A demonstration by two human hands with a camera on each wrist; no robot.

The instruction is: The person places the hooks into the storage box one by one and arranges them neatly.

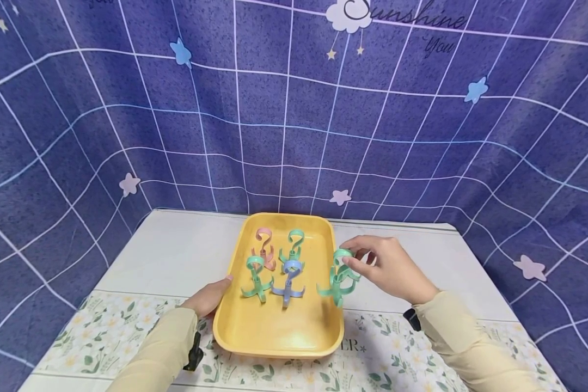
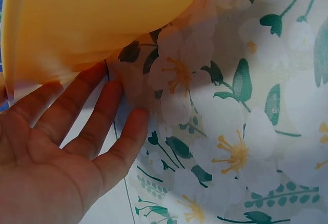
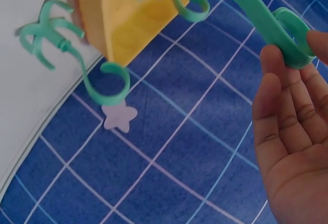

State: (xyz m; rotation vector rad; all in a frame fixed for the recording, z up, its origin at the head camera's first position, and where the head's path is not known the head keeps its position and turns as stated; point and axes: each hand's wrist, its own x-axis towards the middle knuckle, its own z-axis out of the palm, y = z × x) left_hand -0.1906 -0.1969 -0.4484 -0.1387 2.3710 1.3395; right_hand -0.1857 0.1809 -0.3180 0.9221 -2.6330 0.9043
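Note:
My right hand (image 1: 384, 267) pinches the curled top of a green multi-pronged claw hook (image 1: 337, 291), held upright over the tray's right rim. Another green claw hook (image 3: 51, 37) stands on the table outside the tray; in the head view the held one partly covers it. The yellow tray (image 1: 274, 332) contains a pink claw hook (image 1: 264, 234), two green claw hooks, one at the back (image 1: 296, 235) and one in front (image 1: 258, 286), and a blue-violet claw hook (image 1: 288, 291). At the tray's left edge my left hand (image 1: 208, 296) holds the rim, its fingers (image 2: 77, 96) loosely extended below.
The tray rests on a white table (image 1: 176, 245) with a flower-printed cloth (image 1: 127, 326) across its front part. A blue curtain (image 1: 294, 136) with a white grid and stars closes off the back and both sides.

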